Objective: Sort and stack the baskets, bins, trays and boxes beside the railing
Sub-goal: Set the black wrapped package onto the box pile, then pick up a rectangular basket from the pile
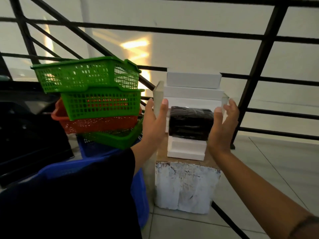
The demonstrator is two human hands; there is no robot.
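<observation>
— Where were the hands?

— Both were raised at a white tray [192,102] that sat high in the stack of white boxes [193,80] by the black railing [259,57]. The left hand [154,121] gripped its left end wall, thumb on the inner face and fingers [149,106] behind it. The right hand [224,125] pinched the right end wall in the same way.

— What lay under the tray?

— A black wrapped bundle [190,124], then a smaller white box [186,150], all on a scuffed white block [186,187] standing on the tiled floor [269,169].

— And the baskets?

— To the left, two green baskets [89,75] sat on an orange basket [96,123], with another green one tilted below, over a blue bin [138,195].
</observation>
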